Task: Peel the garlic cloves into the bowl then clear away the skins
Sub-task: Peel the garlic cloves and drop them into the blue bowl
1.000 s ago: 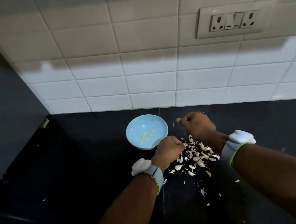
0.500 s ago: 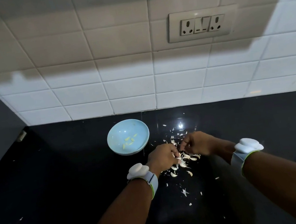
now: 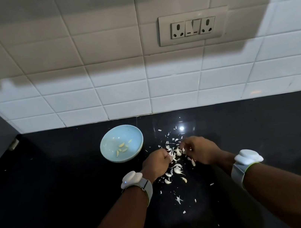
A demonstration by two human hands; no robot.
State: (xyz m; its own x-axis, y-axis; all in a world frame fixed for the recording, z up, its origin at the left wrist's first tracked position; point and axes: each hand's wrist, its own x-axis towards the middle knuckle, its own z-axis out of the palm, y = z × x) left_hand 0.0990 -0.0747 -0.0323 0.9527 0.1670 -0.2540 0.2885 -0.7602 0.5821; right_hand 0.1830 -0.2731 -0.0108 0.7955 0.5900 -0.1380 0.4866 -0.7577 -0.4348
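Garlic cloves [image 3: 175, 170]: unpeeled, in a loose pile with papery skins [image 3: 179, 199] on the black bench [image 3: 60, 195], just right of the bowl. Peeled cloves [image 3: 122, 148]: a few, inside the pale blue bowl [image 3: 107, 145]. Left hand [image 3: 156, 163]: fingers curled, over the pile's left edge; what it holds cannot be told. Right hand [image 3: 200, 150]: fingers curled down into the pile; grip unclear. Wristbands [image 3: 131, 179]: white, one per wrist. Wall: white tiles, socket plate [image 3: 193, 26].

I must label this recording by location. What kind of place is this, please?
Most likely a home kitchen: a black polished countertop against a white tiled wall with a socket plate, and garlic cloves lying beside a light blue bowl.
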